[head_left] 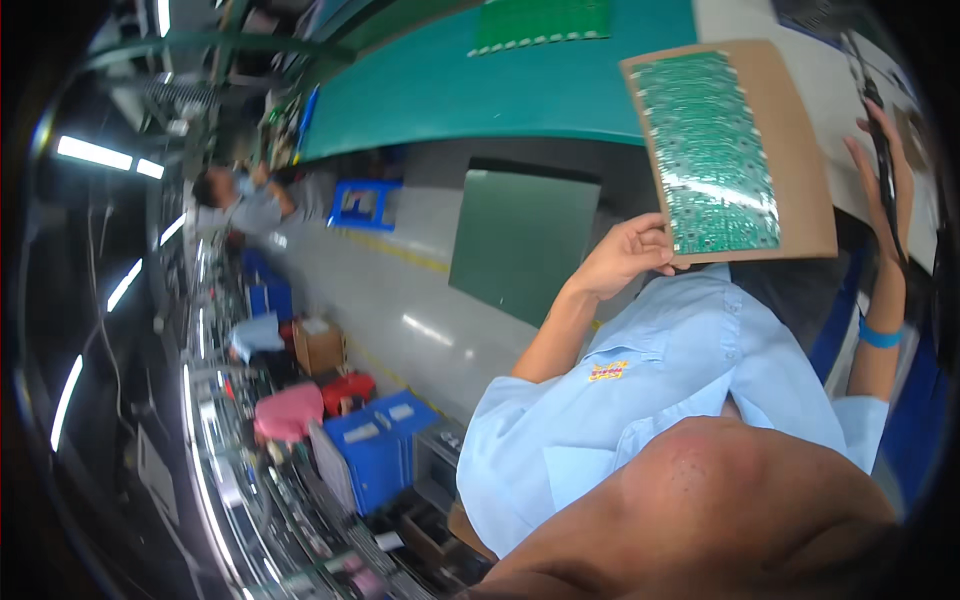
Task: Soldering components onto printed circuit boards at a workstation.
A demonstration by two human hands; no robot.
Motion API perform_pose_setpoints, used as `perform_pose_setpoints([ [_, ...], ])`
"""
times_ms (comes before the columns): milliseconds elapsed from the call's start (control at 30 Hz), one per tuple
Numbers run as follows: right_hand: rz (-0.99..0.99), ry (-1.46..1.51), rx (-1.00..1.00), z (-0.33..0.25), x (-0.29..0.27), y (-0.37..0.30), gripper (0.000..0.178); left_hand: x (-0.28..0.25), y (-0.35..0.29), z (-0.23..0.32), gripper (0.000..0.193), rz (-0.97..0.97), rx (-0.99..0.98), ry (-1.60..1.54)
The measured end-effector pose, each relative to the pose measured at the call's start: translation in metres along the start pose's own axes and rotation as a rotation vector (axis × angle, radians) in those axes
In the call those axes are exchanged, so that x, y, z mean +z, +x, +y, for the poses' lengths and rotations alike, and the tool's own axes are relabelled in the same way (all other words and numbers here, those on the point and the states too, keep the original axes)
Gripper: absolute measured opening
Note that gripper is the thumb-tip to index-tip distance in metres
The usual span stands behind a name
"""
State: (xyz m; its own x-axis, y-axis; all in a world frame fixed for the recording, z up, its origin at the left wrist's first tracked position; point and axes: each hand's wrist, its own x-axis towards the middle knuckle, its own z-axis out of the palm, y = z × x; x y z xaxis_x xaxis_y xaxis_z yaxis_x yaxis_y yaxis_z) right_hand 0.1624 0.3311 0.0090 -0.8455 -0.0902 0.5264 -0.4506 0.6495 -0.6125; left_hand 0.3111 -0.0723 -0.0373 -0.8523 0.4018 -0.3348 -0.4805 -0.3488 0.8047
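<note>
My left hand (632, 252) pinches the near left corner of a brown cardboard sheet (805, 200). On that sheet lies a green circuit board panel (705, 150), shiny and covered with rows of small parts and traces; the fingers reach its lower corner. At the right edge, my right hand (890, 185), with a blue band (880, 333) on its wrist, holds a long dark tool with a thin tip (880, 140). The exact kind of tool is unclear, and part of it blends into the dark rim.
A green-topped workbench (400, 95) carries another green board (545, 25). Below it are a dark green panel (525, 240) and a blue stool (362, 204). Blue bins (375, 450), a cardboard box (318, 345) and another person (255, 200) are at the left.
</note>
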Motion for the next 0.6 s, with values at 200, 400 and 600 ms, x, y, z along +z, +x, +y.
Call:
perform_pose_setpoints([
  [200,0.160,0.070,0.088,-0.020,0.000,-0.027,0.055,0.009,0.034,-0.025,0.053,-0.168,-0.046,-0.085],
  [400,0.187,0.138,0.164,-0.022,0.008,-0.057,0.056,0.036,0.075,-0.039,0.039,-0.231,-0.089,0.024],
  [600,0.112,0.164,0.176,-0.029,-0.004,-0.085,0.063,0.062,0.114,-0.047,0.026,-0.242,-0.111,0.079],
])
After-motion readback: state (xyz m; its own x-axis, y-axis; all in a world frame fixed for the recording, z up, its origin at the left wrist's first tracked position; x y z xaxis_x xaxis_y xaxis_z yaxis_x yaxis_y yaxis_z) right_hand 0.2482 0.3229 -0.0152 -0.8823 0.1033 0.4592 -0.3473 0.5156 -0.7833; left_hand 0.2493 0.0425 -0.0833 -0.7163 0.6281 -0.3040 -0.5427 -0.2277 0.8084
